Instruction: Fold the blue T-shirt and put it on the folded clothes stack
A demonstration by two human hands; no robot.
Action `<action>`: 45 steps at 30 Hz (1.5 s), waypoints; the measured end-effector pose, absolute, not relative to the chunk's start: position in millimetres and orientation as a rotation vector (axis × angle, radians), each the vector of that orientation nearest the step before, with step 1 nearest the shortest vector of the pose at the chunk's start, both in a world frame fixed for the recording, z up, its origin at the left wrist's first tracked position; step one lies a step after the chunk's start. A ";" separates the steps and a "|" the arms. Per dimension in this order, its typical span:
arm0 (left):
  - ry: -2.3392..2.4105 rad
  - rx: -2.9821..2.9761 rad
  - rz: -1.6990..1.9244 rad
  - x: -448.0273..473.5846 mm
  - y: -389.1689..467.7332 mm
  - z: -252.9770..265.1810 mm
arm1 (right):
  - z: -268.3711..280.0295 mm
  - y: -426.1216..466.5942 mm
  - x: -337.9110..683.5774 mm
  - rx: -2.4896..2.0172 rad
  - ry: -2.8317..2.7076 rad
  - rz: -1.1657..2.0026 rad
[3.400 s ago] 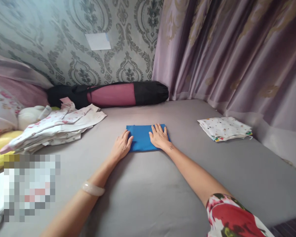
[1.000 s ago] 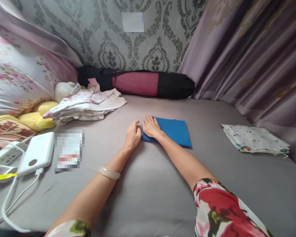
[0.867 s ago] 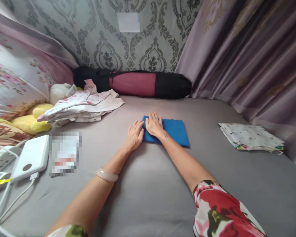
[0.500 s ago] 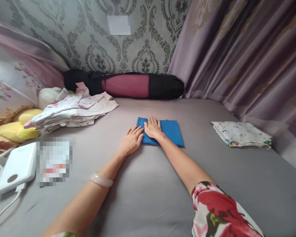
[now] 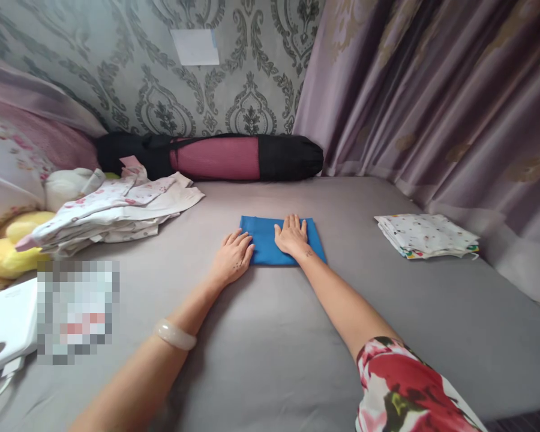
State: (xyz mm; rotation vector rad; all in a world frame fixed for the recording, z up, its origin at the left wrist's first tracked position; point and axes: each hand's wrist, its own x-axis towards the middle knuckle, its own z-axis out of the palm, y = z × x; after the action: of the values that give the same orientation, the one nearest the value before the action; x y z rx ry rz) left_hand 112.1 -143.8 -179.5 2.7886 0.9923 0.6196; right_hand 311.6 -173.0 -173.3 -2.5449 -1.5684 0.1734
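A folded blue cloth (image 5: 263, 243) lies flat as a neat rectangle on the grey sheet (image 5: 270, 336). My right hand (image 5: 291, 235) rests on its top, palm down with the fingers stretched out. At the cloth's left edge lies my left hand (image 5: 234, 257), its fingers extended and the tips touching the cloth's side. Neither hand grips anything. Part of the cloth's right half is hidden under my right hand and forearm.
To the left is a pile of light printed clothes (image 5: 121, 207), near yellow plush (image 5: 22, 240). A white power bank (image 5: 11, 324) with a cable sits at the near left. Folded white printed cloths (image 5: 427, 234) lie right. A black and maroon roll bag (image 5: 216, 157) lines the wall.
My right hand has slid rightward across the blue cloth, and its top looks smoother. My left hand stays at the left edge. The camera view has turned slightly right.
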 end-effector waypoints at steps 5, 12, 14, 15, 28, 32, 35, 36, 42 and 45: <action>1.156 2.799 0.344 132.5 -130.4 -153.1 | -164.2 -174.8 319.6 -2.498 -1.675 0.128; 1.370 2.802 0.157 164.3 -96.7 -139.2 | -150.1 -184.4 354.5 -2.386 -1.762 0.061; 1.378 2.784 0.071 169.0 -85.9 -140.2 | -151.5 -186.3 366.8 -2.384 -1.744 0.028; 1.369 2.779 0.032 171.0 -80.2 -140.6 | -152.5 -186.6 372.9 -2.383 -1.738 0.018; 1.311 2.646 -0.369 197.4 -35.9 -128.5 | -141.1 -160.1 418.5 -2.428 -1.720 0.507; 1.282 2.631 -0.395 197.6 -37.1 -125.2 | -136.7 -153.9 418.4 -2.456 -1.728 0.599; 1.249 2.633 -0.374 194.7 -39.3 -126.5 | -135.4 -152.0 417.1 -2.454 -1.738 0.610; 1.246 2.636 -0.359 193.6 -40.5 -127.5 | -135.7 -152.4 416.4 -2.447 -1.741 0.594; 1.250 2.676 -0.220 186.4 -50.5 -134.1 | -139.5 -165.8 411.9 -2.345 -1.728 0.439; 1.232 2.696 -0.122 180.6 -55.1 -133.2 | -135.7 -173.9 411.3 -2.279 -1.727 0.408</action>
State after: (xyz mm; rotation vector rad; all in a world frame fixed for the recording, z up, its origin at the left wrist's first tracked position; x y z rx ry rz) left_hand 180.6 -55.1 -133.2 2.6956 1.2324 -0.1217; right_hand 411.3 -173.9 -135.7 -2.2792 -1.7271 0.4082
